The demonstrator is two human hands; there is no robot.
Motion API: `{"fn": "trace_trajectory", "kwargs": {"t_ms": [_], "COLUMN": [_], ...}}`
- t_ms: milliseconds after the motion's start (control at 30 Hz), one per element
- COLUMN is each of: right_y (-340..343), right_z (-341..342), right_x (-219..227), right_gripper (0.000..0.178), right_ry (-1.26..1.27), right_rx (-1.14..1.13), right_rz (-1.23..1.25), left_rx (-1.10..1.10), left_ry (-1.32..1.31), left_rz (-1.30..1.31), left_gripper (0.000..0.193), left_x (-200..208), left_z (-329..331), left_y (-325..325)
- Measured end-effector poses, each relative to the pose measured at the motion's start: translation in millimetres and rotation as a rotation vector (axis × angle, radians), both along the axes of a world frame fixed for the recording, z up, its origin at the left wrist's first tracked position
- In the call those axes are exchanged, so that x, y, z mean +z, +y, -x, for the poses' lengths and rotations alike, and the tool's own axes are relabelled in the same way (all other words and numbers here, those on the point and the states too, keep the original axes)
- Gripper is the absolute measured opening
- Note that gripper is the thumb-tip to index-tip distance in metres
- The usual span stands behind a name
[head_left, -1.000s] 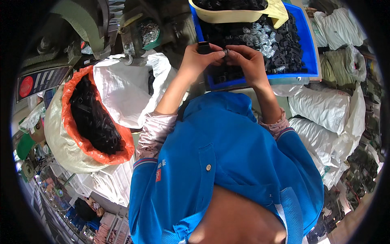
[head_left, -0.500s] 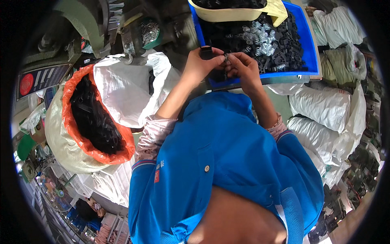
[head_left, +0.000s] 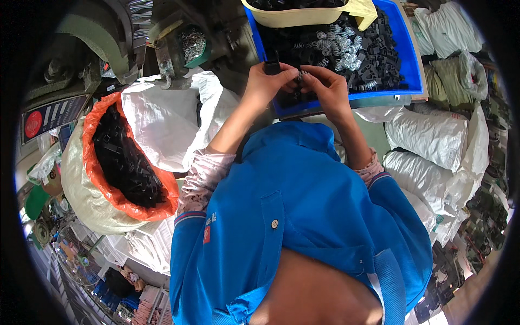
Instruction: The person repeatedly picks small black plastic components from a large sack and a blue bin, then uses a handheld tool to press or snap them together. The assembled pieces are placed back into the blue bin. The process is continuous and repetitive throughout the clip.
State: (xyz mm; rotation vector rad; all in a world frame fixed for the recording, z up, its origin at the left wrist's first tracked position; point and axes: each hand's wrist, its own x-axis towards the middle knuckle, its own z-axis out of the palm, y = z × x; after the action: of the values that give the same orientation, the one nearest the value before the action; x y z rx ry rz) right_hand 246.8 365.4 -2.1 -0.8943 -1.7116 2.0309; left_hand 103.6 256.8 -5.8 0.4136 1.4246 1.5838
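My left hand (head_left: 264, 84) is closed around a black plastic part (head_left: 272, 67), whose squared end sticks up past the fingers. Close against it, my right hand (head_left: 331, 93) pinches a small metal coil spring (head_left: 301, 75); the fingertips of both hands meet there and partly cover it. Both hands are over the near left corner of a blue tray (head_left: 379, 97). Loose silvery springs (head_left: 346, 47) lie heaped in the tray among many small black plastic pieces (head_left: 382, 51).
A cream scoop-like container (head_left: 292, 19) holding black parts rests across the tray's far side. To my left stands a sack lined with orange plastic (head_left: 172, 189), full of black parts, beside a white sack (head_left: 157, 116). White sacks (head_left: 425, 138) are stacked at right. Machinery (head_left: 97, 32) stands far left.
The view has shifted slightly, so the tray sits a little further up and left. My hands stay together at the spring, with small finger movements; the black part is still in my left hand.
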Motion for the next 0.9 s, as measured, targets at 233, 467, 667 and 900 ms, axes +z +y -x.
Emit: {"fn": "trace_trajectory", "kwargs": {"t_ms": [233, 467, 667, 900], "right_y": [5.0, 15.0, 12.1, 48.0], "right_z": [2.8, -0.6, -1.9, 4.8], "right_x": [2.3, 3.7, -14.5, 0.6], "right_gripper": [0.025, 0.023, 0.024, 0.023], "right_ry": [0.02, 0.027, 0.179, -0.054], "right_rx": [-0.064, -0.033, -0.048, -0.089], "right_rz": [0.019, 0.056, -0.329, -0.968], "left_rx": [0.006, -0.014, 0.064, 0.162], "left_ry": [-0.03, 0.083, -0.166, -0.173], "left_rz": [-0.145, -0.103, -0.078, -0.101], "left_gripper": [0.014, 0.016, 0.017, 0.018], "left_x": [-5.7, -11.5, -16.8, -19.3], "left_z": [1.2, 0.7, 5.6, 4.2], "left_y": [7.7, 14.8, 29.4, 37.6]}}
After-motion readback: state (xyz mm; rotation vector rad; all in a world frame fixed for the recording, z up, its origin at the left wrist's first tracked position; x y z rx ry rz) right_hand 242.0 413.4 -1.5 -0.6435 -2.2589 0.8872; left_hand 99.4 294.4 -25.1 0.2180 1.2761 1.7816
